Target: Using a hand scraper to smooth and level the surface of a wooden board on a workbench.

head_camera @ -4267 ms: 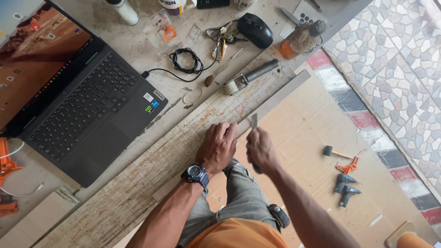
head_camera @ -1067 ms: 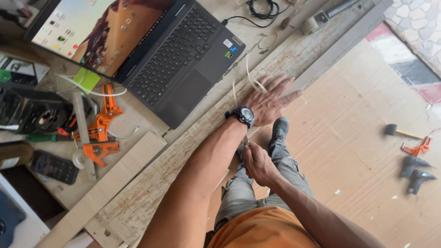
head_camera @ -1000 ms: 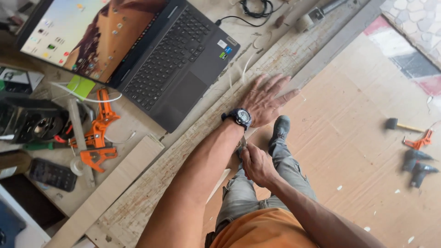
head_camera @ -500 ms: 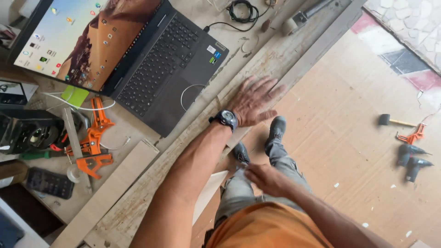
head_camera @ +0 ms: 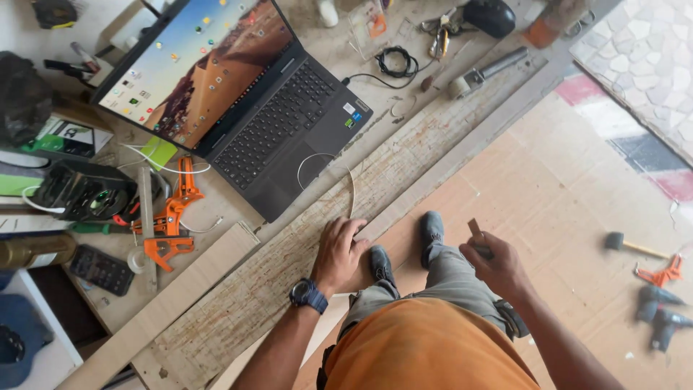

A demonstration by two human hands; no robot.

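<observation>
Head view, places given from the laptop point(head_camera: 238, 101).

- Board point(head_camera: 317, 224): long, stained, lies on the counter point(head_camera: 238, 209) just below the laptop, running diagonally along the counter's edge.
- Left hand point(head_camera: 338, 253): palm down, fingers spread flat on the board's near edge, below the laptop's front corner; grips nothing. Watch point(head_camera: 309, 295) on the wrist.
- Right hand point(head_camera: 494, 263): well right of the laptop, off the counter, raised over the knee; closed around a small blade point(head_camera: 476, 230) that points up.
- Shaving point(head_camera: 332, 170): thin pale curl, lies across the laptop's corner and the board.
- Clamps point(head_camera: 170, 217): orange, left of the laptop.
- Hammer point(head_camera: 624, 244), drills point(head_camera: 660, 318): on the floor, far right.

Risk, as judged: the blade could nick the left fingers resting on the edge; the loose curl could snag the laptop.
</observation>
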